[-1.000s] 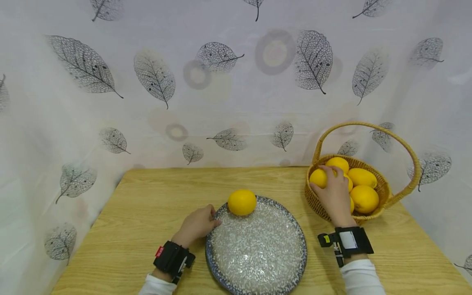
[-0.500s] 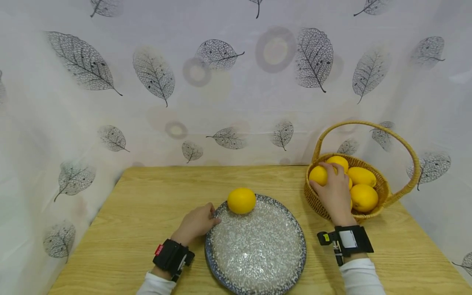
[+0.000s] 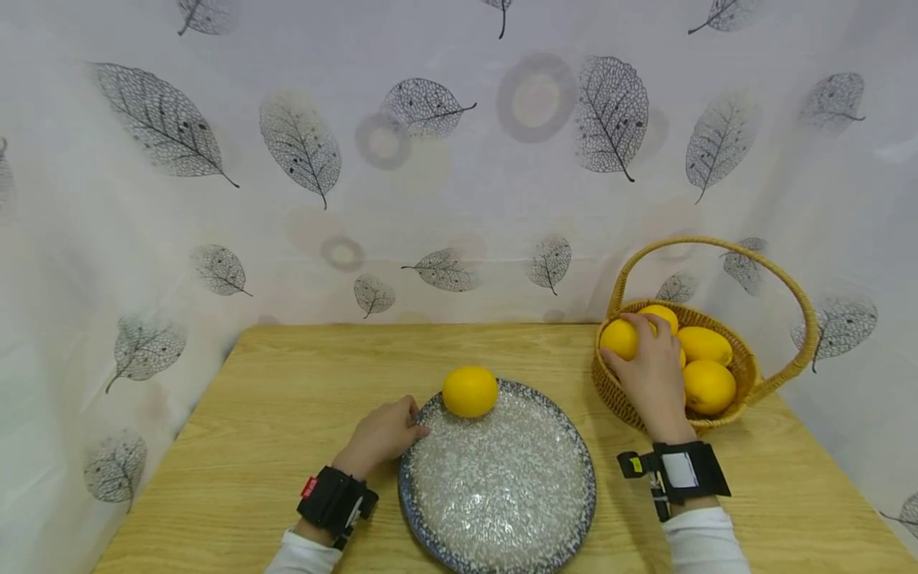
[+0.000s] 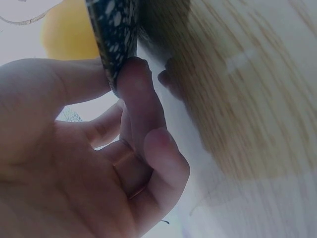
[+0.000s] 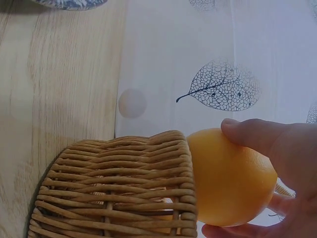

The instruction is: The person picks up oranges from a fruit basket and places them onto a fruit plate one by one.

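Gripping lemon (image 3: pixel 617 339), right hand (image 3: pixel 654 383) palm-down over basket (image 3: pixel 608 391)

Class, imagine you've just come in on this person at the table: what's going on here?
A person is handling lemons and a plate with both hands. The left hand pinches the rim of the speckled plate, which has a single lemon near its far edge. The right hand grips another lemon at the rim of the wicker basket. More lemons lie in the basket.
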Motion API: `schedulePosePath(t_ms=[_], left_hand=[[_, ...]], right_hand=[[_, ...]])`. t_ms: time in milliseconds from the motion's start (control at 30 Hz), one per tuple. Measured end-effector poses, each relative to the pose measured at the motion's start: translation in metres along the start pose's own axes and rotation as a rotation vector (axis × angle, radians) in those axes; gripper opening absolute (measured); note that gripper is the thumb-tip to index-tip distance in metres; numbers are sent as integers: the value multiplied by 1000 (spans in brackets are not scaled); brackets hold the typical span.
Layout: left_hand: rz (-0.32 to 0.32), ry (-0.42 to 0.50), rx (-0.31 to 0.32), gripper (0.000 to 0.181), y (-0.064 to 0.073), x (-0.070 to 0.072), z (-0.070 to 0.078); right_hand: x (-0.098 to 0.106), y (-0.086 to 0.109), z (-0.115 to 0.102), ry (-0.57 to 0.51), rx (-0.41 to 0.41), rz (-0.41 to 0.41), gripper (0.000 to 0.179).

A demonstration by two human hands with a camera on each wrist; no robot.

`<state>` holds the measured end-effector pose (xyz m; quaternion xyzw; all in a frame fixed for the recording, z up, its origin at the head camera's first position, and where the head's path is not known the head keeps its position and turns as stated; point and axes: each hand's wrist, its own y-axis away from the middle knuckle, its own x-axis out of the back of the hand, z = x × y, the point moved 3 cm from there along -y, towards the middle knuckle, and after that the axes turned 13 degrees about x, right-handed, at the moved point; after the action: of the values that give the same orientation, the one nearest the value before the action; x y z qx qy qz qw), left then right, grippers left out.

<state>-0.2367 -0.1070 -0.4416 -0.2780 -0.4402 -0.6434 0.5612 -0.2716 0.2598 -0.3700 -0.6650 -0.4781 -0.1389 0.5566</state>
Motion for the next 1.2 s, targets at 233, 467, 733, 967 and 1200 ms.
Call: schedulePosePath(t_ms=[233, 467, 733, 967, 1200], left_hand=[[10, 0, -10, 28, -2, -2, -1], [20, -4, -20, 27, -5, -5, -3], [13, -5, 8, 28, -6, -5, -3], [13, -4, 12, 28, -6, -5, -3], [17, -6, 10, 28, -6, -5, -3]], right_hand=[[2, -1, -4, -39, -5, -15, 56], [7, -3, -7, -67, -8, -16, 56], [9, -5, -11, -78, 6, -13, 56], [11, -4, -15, -79, 30, -11, 56], [13, -4, -21, -83, 35, -31, 58]])
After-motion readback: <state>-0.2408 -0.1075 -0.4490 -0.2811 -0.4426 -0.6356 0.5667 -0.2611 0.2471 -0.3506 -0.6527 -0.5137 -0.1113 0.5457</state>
